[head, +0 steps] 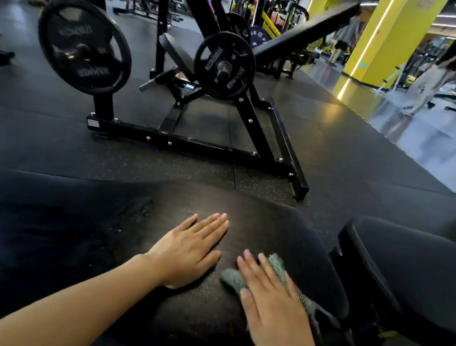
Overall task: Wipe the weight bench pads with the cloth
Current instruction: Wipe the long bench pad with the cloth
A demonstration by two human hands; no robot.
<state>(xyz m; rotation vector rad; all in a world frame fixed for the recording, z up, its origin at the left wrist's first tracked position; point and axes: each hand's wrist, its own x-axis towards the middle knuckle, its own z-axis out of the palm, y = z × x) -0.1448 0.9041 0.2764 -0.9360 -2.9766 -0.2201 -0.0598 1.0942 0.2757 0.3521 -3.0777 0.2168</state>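
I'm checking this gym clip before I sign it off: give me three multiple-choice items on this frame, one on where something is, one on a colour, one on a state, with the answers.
1. Where is the cloth?
A. under the right hand on the bench pad
B. draped over a weight plate
C. on the floor

2. What colour is the cloth?
A. bright red
B. grey-green
C. white

3. How is the left hand?
A. clenched around a bar
B. raised in the air
C. flat, palm down on the pad

Answers:
1 A: the cloth shows on both sides of the right hand, which presses it to the bench pad.
2 B: its fuzzy edges read as a muted grey-green against the black pad.
3 C: the left hand lies open, fingers straight, bare on the pad beside the cloth.
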